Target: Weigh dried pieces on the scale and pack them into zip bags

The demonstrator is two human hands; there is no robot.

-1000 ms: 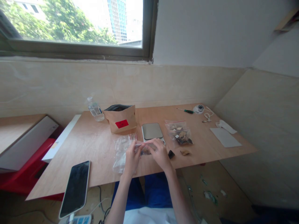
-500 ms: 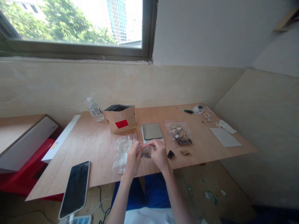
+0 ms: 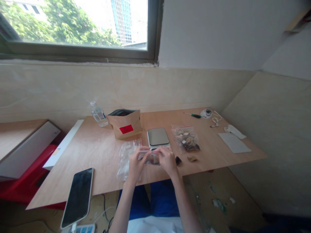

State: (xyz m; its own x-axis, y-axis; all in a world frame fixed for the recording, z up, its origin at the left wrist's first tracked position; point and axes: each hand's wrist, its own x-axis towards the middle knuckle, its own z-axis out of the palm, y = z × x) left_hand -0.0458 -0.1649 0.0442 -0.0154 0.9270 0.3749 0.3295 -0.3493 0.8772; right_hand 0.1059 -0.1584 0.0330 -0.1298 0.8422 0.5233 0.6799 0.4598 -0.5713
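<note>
Over the front edge of the wooden table (image 3: 97,155), my left hand (image 3: 136,163) and my right hand (image 3: 167,159) pinch a small clear zip bag (image 3: 151,158) with dark pieces inside, held between them. The fingers of both hands are closed on the bag's top edge. Just behind the hands sits a small grey scale (image 3: 157,136). A pile of empty clear bags (image 3: 126,155) lies under and left of my left hand. Two loose dark pieces (image 3: 178,160) lie right of my right hand.
A brown paper pouch with a red label (image 3: 125,124) and a water bottle (image 3: 98,114) stand at the back. Filled zip bags (image 3: 187,138) lie right of the scale. A phone (image 3: 78,195) lies front left. A screwdriver (image 3: 193,115), tape roll (image 3: 207,113) and grey sheet (image 3: 234,143) are far right.
Both hands stayed together on the small bag, drawing slightly in and then spreading a little along its top edge. Nothing else on the table moved.
</note>
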